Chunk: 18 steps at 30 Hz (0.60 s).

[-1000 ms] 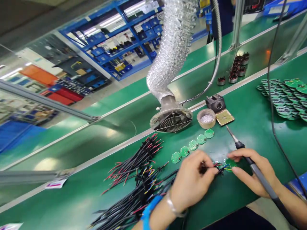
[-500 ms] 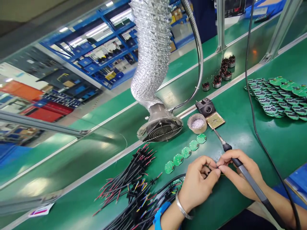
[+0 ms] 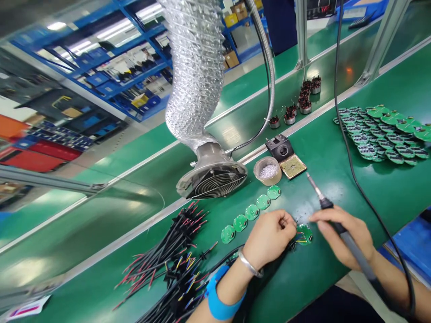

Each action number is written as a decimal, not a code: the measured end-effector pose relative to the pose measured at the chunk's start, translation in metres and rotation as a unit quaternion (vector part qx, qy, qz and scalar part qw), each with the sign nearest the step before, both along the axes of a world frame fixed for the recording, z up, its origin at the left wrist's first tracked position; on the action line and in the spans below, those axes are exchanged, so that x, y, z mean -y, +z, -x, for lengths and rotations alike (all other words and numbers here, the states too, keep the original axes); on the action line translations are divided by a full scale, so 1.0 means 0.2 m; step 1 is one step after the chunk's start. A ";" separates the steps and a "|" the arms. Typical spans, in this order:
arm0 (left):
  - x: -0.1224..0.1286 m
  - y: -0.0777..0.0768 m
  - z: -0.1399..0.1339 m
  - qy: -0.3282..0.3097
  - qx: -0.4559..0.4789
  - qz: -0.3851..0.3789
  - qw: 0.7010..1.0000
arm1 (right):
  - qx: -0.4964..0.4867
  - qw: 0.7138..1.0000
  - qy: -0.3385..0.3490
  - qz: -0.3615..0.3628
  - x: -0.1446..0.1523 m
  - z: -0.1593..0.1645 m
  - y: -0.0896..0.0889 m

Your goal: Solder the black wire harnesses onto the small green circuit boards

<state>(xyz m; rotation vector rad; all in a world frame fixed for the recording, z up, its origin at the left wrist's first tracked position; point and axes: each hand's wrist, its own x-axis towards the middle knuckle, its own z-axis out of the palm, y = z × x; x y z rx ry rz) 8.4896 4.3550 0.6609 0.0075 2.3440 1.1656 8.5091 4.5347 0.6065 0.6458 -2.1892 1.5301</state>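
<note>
My right hand [image 3: 350, 235] holds a soldering iron [image 3: 346, 242], its metal tip pointing up and left over the bench. The thumb and forefinger reach out to the left. Curled closed, my left hand [image 3: 271, 235] is beside a round green circuit board [image 3: 305, 234] with yellow and red wires on it. Whatever its fingertips pinch is hidden. A black cable runs under this hand. Beyond it several green boards [image 3: 252, 212] lie in a slanting row. Near the iron's tip are a soldering iron stand [image 3: 280, 147] with a cleaning pad [image 3: 293, 166] and a round tub [image 3: 267, 171] of silvery bits.
Bundles of black cables [image 3: 168, 244] with bared coloured ends lie at left. A fume hood [image 3: 215, 175] on a foil duct [image 3: 195, 67] hangs above the bench. Stacked boards [image 3: 387, 132] are at right, with the iron's cord [image 3: 350, 157] crossing nearby. Small motor parts [image 3: 305, 101] stand behind.
My hands, which met at the fingertips, have separated, the right going right with the iron. Its tip has left the stand's pad. The wired board now shows between them. The view has shifted slightly.
</note>
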 end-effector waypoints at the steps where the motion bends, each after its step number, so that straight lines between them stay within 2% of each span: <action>1: -0.01 0.00 0.01 -0.023 -0.011 0.044 0.999 | 0.023 1.000 -0.021 -0.002 -0.04 0.01 0.00; 3: -0.04 0.00 0.03 -0.065 -0.027 0.114 0.991 | 0.056 0.998 -0.041 -0.007 -0.10 0.04 -0.01; 7: -0.07 -0.02 0.04 -0.105 -0.056 0.182 0.976 | 0.068 0.997 0.007 -0.046 -0.18 0.06 0.00; 10: -0.07 -0.03 0.04 -0.115 -0.056 0.187 0.974 | 0.087 0.994 0.049 -0.043 -0.21 0.07 0.01; 15: -0.09 -0.02 0.02 -0.122 -0.069 0.192 0.971 | 0.116 0.992 0.040 -0.015 -0.24 0.05 0.01; 18: -0.10 -0.03 0.02 -0.124 -0.062 0.198 0.970 | 0.115 0.992 0.060 -0.009 -0.24 0.05 0.01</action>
